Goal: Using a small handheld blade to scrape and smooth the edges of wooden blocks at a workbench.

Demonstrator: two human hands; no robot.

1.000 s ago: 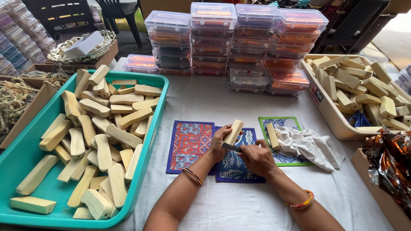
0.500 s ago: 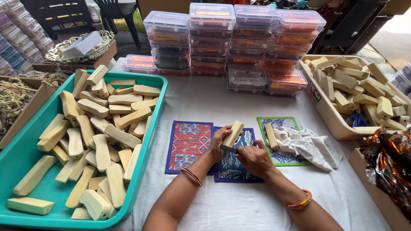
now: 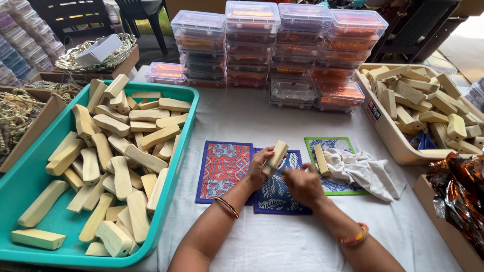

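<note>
Wooden block (image 3: 276, 157) being pinched upright in left hand (image 3: 258, 168) above blue patterned mats (image 3: 275, 189), right hand (image 3: 301, 185) closing around a small tool at its base, risking a slip against the fingers or a knocked spare block (image 3: 320, 159) beyond.

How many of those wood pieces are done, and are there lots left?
Which blocks are done can't be told. The left hand holds one wooden block upright while the right hand works at it. Another block lies beside the white cloth. The teal tray and cream bin hold many more.
</note>
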